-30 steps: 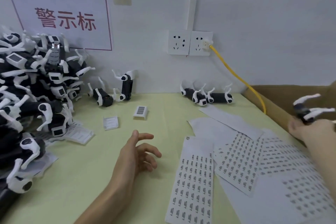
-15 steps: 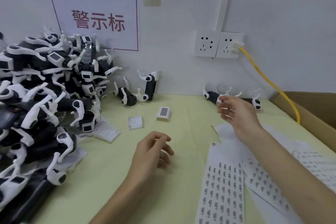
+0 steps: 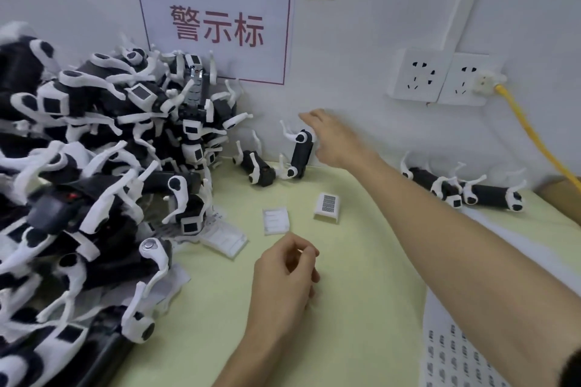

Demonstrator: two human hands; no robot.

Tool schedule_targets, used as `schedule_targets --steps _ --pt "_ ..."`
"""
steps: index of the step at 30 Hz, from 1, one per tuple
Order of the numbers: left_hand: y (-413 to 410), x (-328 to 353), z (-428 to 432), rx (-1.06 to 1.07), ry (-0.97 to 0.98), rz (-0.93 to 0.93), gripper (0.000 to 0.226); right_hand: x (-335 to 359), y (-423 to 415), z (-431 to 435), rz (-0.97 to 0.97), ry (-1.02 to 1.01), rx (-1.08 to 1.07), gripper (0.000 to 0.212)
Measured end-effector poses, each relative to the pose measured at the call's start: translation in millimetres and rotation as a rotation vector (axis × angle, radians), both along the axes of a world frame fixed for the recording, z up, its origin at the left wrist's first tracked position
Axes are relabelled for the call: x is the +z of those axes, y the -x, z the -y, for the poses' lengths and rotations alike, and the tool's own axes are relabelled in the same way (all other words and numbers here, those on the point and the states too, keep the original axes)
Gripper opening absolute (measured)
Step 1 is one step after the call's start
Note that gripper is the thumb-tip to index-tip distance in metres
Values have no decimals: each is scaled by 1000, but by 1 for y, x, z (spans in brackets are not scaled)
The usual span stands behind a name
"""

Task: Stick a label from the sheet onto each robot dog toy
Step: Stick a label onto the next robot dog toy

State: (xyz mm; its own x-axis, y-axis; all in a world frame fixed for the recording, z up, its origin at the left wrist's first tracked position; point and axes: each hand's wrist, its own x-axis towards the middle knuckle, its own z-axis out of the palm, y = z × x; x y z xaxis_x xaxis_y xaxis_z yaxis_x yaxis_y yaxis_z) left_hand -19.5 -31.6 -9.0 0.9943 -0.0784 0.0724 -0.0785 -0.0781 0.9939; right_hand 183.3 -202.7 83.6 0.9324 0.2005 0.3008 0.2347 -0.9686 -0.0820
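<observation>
Black-and-white robot dog toys heap on the pale yellow-green bench; beside them, a white wall sign carries red characters and a red border.

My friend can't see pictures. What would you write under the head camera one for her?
A person's right hand reaches for a black-and-white robot dog toy leaning on the wall, while the left hand rests curled on the yellow-green table. A big toy pile fills the left.
</observation>
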Motion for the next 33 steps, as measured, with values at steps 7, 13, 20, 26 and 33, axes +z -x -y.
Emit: schedule_targets --steps 7,13,20,26,33 --pt "-4 0 -3 1 8 -22 21 5 9 -5 13 97 20 42" --pt "-5 5 -9 44 119 -104 21 19 106 28 -11 -413 9 32" --pt "6 32 -13 -426 546 -417 64 22 236 54 -211 -1105 321 40" --pt "43 30 6 -833 227 -163 80 -15 286 35 -219 -1262 362 46" --pt "55 27 17 -743 285 -119 79 -30 297 22 -153 -1326 214 32"
